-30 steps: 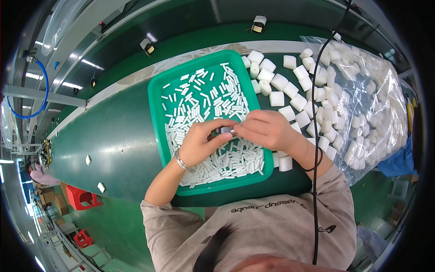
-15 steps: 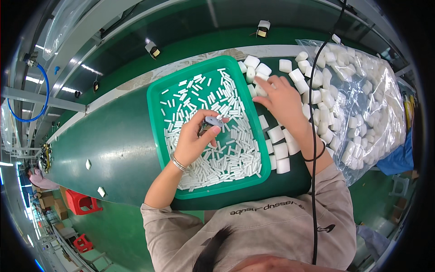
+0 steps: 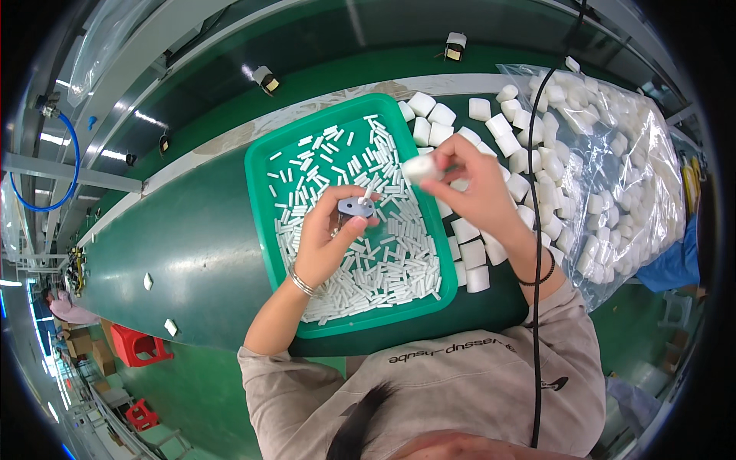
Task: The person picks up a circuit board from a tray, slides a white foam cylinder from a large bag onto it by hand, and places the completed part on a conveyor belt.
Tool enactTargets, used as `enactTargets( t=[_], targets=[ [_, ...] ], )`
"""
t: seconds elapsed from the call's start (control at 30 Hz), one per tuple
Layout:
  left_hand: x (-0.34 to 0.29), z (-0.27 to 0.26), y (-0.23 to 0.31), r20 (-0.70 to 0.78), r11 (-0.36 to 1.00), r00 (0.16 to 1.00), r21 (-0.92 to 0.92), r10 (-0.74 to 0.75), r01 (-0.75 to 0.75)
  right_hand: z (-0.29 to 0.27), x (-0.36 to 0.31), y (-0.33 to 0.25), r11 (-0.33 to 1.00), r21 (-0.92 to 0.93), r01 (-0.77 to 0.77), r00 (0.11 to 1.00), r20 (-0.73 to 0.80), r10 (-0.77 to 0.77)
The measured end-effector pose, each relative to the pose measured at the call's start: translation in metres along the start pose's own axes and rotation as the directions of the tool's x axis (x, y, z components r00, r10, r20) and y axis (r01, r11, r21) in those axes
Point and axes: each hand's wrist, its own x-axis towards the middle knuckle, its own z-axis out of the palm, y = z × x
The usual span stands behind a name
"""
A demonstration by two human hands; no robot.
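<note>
My left hand is closed on a small grey oval part with round holes, held above the green tray. A short white stick stands up from the part. Many such white sticks lie loose in the tray. Over the tray's right rim, my right hand pinches a white, marshmallow-shaped block, smeared by motion. It is apart from the grey part. More white blocks sit on the table beside the tray, some partly hidden behind my right hand.
A clear plastic bag full of white blocks lies at the right. A black cable hangs down in front of it. Beyond the table, small dark items with white tops stand on a green belt. Two white pieces lie at left.
My right hand has lifted a white block from the pile and moved it toward my left hand. The grey part has tilted, showing its holes. Items on the far belt have shifted right.
</note>
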Motion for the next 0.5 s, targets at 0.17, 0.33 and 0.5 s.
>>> enactTargets(
  t=[0.17, 0.33, 0.5],
  targets=[
    [-0.003, -0.001, -0.003, 0.039, 0.974, 0.994, 0.194, 0.107, -0.112, 0.017, -0.014, -0.016, 0.792, 0.578, -0.196, 0.970, 0.235, 0.068],
    [-0.004, 0.008, 0.002, -0.023, 0.967, 0.990, 0.218, 0.140, -0.132, 0.022, -0.017, -0.017, 0.772, 0.598, -0.217, 0.972, 0.208, 0.112],
    [-0.002, 0.004, -0.001, -0.015, 0.909, 0.971, 0.356, 0.237, -0.216, 0.025, -0.016, -0.014, 0.810, 0.573, -0.124, 0.991, 0.109, 0.075]
  ],
)
